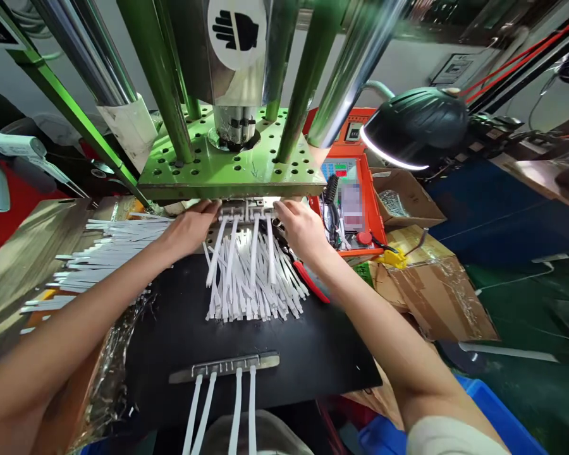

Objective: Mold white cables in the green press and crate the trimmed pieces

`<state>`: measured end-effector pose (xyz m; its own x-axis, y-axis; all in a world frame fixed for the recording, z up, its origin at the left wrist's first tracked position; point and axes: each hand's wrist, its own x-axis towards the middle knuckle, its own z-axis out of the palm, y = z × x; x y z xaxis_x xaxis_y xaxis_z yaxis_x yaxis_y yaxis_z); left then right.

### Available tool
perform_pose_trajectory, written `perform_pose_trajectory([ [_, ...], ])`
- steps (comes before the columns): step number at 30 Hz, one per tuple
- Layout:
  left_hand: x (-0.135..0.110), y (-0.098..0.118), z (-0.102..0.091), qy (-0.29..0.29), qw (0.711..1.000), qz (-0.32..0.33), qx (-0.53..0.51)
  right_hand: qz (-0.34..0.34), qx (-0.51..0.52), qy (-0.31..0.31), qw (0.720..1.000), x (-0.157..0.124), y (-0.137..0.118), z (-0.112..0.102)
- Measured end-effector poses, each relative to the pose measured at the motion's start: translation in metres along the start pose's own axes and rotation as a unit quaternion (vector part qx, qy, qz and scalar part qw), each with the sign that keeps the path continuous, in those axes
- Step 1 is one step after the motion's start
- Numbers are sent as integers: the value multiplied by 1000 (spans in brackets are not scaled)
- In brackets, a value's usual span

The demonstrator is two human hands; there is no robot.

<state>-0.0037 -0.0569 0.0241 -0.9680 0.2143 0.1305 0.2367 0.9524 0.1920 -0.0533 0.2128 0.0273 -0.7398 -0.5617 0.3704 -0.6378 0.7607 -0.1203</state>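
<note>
Beneath the green press plate (pixel 237 183), a metal bar fixture (pixel 241 213) holds several white flat cables (pixel 253 253) that trail toward me. My left hand (pixel 192 230) has its closed fingers at the fixture's left end. At the right end, my right hand (pixel 303 227) pinches with thumb and fingers; some fingertips are hidden below the plate. A loose pile of white cables (pixel 256 303) lies on the black work surface (pixel 171 341) under the held ones. Nearer to me rests a second bar fixture (pixel 222 366), with white cables hanging over the front edge.
More white cables (pixel 109 253) are stacked at left. Red-handled pliers (pixel 312 282) lie by my right wrist. To the right stand an orange control box (pixel 374 215), a black lamp (pixel 415 126) and cardboard boxes (pixel 440 284). Green posts (pixel 308 82) rise from the plate.
</note>
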Motion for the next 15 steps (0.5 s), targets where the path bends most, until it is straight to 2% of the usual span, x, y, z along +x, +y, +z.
perform_pose_trajectory([
  [4,-95,34,-7,23,986,125,-108,-3,81,-26,996,-108,5,-52],
  [6,-147,38,-11,-29,981,122,-150,20,124,-46,991,-164,14,-79],
  [9,-211,39,-7,-88,979,122,-137,61,133,-102,984,-235,27,-111],
  [12,-244,52,9,-72,987,110,-88,73,144,-151,975,-277,28,-120],
  [15,-250,73,27,6,997,77,-30,80,162,-159,971,-290,10,-104],
])
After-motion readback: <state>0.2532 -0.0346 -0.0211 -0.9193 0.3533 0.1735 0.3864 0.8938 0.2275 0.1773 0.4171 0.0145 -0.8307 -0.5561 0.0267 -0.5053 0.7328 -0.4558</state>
